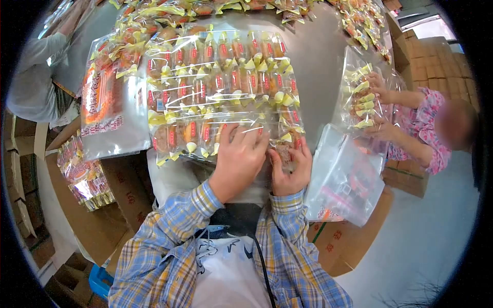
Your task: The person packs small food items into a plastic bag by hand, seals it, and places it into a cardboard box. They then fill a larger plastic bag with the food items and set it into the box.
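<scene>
A large clear plastic bag (pixel 241 107) lies in front of me with several rows of small wrapped cakes (pixel 233 82) in it, red labels and yellow wrapper ends showing. My left hand (pixel 240 160) rests on the near row, its fingers slightly bent and apart over the wrappers. Beside it, at the bag's near right corner, my right hand (pixel 292 169) has its thumb and fingers around one wrapped cake (pixel 283 152) with a brownish filling. The fingertips of both hands are right at the bag's near edge, partly hidden by shiny film.
Printed orange bags (pixel 102 102) lie to the left, a stack of clear bags (pixel 344 177) to the right. More wrapped cakes (pixel 215 6) are heaped at the table's far side. A co-worker's hands (pixel 382 128) handle another bag; another person's sleeve (pixel 38 77) shows left. Cardboard boxes (pixel 128 197) stand below.
</scene>
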### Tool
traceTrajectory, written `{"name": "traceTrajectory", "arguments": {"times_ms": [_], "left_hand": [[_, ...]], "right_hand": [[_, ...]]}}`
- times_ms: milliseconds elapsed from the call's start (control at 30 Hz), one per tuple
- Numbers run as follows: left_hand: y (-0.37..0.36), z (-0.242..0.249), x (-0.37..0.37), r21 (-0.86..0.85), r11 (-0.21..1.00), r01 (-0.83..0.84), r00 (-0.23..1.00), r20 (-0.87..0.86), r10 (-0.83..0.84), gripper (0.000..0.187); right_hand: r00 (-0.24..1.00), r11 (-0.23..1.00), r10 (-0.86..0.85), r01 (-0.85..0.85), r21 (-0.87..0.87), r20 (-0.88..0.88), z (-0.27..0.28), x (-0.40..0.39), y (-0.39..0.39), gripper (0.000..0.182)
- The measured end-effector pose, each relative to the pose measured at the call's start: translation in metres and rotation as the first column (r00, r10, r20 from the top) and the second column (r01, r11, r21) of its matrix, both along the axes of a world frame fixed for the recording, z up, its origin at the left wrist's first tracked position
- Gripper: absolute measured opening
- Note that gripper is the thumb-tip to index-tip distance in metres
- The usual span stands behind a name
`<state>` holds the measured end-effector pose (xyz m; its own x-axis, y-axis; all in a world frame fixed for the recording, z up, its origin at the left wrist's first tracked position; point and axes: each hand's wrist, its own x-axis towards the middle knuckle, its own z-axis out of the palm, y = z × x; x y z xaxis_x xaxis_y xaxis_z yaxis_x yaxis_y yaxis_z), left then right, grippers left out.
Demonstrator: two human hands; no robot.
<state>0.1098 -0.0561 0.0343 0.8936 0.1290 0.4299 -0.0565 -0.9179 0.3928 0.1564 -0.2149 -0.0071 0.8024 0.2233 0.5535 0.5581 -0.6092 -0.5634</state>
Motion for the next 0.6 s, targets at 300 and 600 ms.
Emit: {"name": "traceTrajectory", "arguments": {"times_ms": [300, 600], "left_hand": [[-0.004, -0.002, -0.001, 0.089, 0.993, -0.076, 0.997, -0.016, 0.077, 0.04], [-0.003, -0.011, -0.003, 0.157, 0.98, -0.119, 0.992, -0.028, 0.125, 0.045]], "right_hand": [[0.95, 0.943, 0.31, -0.314, -0.11, -0.045, 0.003, 0.006, -0.01, 0.047], [0.965, 0.951, 0.231, -0.198, -0.238, 0.124, -0.005, 0.018, -0.004, 0.049]]}}
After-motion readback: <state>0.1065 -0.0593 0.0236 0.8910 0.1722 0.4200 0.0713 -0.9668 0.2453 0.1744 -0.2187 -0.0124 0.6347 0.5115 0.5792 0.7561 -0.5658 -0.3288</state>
